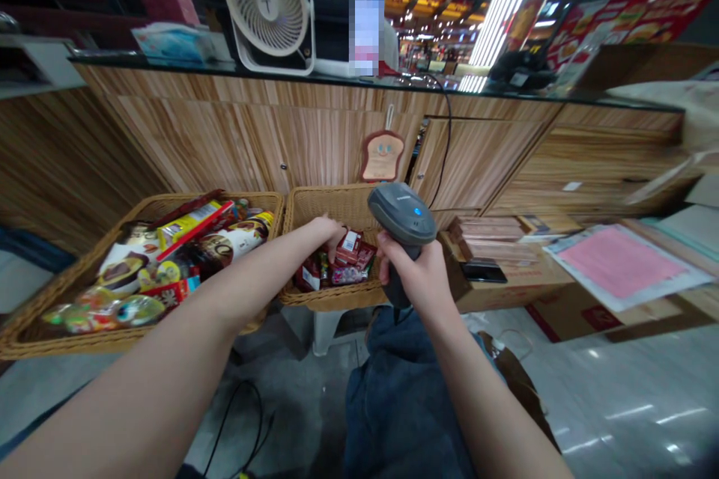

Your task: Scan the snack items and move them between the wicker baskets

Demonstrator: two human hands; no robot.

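My right hand [413,262] is wrapped around the handle of a dark grey barcode scanner [401,213], whose top shows a small blue light. My left hand [330,233] reaches down into the right wicker basket [306,202]. Its fingers touch the small snack packets there, next to a dark red packet with a white label [349,242]; they are partly hidden, and whether they grip one is unclear. Beside them in that basket are a shiny pink-purple packet [349,275] and another dark red packet [308,275].
A larger wicker basket [28,340] of mixed snack bags stands at left. Behind the baskets is a wood-panelled counter [236,138] bearing a white fan [268,4]. A toast-shaped hanging [383,156] is on its front. Rightward, a black phone [483,272] lies on cardboard boxes; a cable [448,135] hangs down.
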